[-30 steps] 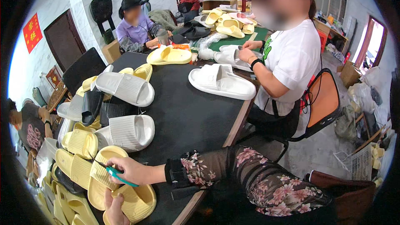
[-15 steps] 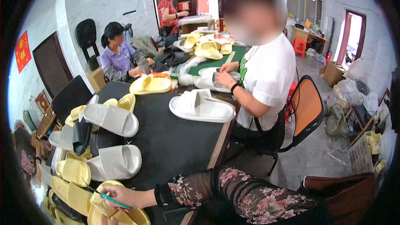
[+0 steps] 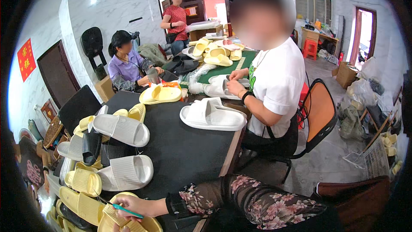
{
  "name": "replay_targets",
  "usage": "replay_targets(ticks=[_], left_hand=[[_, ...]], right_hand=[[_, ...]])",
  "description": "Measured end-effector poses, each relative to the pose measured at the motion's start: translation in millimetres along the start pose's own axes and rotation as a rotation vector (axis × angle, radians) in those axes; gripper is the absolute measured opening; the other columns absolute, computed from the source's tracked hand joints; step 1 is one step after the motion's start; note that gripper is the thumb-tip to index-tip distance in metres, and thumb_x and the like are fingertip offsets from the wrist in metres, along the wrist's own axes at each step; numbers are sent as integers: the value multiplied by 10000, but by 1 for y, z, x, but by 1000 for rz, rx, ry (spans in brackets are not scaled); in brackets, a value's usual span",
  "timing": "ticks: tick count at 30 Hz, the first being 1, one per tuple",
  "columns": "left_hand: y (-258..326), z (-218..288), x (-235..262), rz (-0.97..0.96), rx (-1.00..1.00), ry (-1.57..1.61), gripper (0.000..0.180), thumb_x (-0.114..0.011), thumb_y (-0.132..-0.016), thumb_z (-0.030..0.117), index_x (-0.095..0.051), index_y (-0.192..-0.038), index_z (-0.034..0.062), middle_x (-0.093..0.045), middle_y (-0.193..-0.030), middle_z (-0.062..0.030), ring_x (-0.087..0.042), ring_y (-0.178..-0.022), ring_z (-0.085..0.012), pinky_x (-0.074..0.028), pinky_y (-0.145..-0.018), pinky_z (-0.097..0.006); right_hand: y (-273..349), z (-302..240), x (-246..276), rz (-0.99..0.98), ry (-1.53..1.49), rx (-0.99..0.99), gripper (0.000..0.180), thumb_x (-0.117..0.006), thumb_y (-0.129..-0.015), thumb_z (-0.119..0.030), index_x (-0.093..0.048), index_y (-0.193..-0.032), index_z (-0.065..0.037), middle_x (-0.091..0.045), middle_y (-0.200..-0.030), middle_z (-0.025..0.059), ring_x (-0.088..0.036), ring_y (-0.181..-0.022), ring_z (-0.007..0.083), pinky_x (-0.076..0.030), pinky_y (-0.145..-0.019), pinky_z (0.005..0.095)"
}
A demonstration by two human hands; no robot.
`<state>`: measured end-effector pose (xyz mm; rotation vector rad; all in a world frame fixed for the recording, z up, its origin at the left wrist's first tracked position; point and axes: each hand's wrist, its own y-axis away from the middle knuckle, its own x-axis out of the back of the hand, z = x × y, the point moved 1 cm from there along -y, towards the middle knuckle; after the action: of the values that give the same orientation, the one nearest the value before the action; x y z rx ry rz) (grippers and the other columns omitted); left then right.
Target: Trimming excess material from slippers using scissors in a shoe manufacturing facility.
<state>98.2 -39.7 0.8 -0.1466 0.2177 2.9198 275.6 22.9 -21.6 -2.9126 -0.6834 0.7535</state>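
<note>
My right hand comes in from the right in a sheer floral sleeve. It is closed round a slim teal-handled tool, whose thin dark tip points left over the slippers. Under that hand lies a yellow slipper. Only fingertips of my left hand show at the lower edge, beside this slipper; the rest is cut off. Another yellow slipper with a ribbed strap and a yellow slipper with a smoother strap lie left of the tool. A white slipper rests just beyond my right hand.
The black tabletop carries white slippers near a seated co-worker in a white shirt. Farther back, a co-worker in purple sits by a slipper pile. An orange-backed chair stands at right.
My view has shifted slightly, so the table and slippers appear farther right and lower. My right hand still holds the tool over the yellow slipper. The person in red has turned and stands straighter.
</note>
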Motion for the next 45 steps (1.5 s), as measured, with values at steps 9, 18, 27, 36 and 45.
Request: replay_targets(ticks=[9,18,27,36,45], left_hand=[[6,11,-8,-43,28,76,410,-557,-913,168,-492,-1271,-21,-577,-1168,-91,-572,-998,-145,-465,-793,-243],[-5,6,-1,-85,106,62,375,-561,-921,178,-520,-1255,11,-580,-1177,-91,-576,-1035,-177,-481,-829,-293],[5,19,-8,56,233,3,336,-539,-921,176,-550,-1223,29,-601,-1140,-82,-600,-977,-164,-491,-779,-261],[-21,-4,4,-130,-28,82,450,-482,-882,86,-395,-1306,-39,-544,-1197,-151,-580,-1046,-243,-477,-904,-359],[-11,4,-5,-184,-61,94,464,-474,-828,80,-425,-1274,-37,-568,-1160,-145,-595,-1028,-245,-483,-897,-358]], right_hand=[[-2,1,-5,-16,32,22,335,-594,-842,-313,-487,-1037,-63,-518,-625,16,-448,-397,64,-376,-327,197],[1,1,-5,-13,7,-7,308,-578,-851,-261,-487,-1060,-55,-529,-592,34,-454,-383,74,-378,-338,199],[-1,-1,-2,12,-72,-17,305,-605,-863,-206,-530,-1124,-66,-553,-662,1,-526,-501,84,-444,-400,235],[7,-13,-1,-14,30,-40,312,-593,-853,-232,-498,-1106,-76,-538,-714,1,-502,-519,41,-421,-434,175],[9,-8,-4,-40,44,-2,328,-596,-873,-262,-486,-1110,-63,-526,-694,3,-490,-488,40,-400,-412,169]])
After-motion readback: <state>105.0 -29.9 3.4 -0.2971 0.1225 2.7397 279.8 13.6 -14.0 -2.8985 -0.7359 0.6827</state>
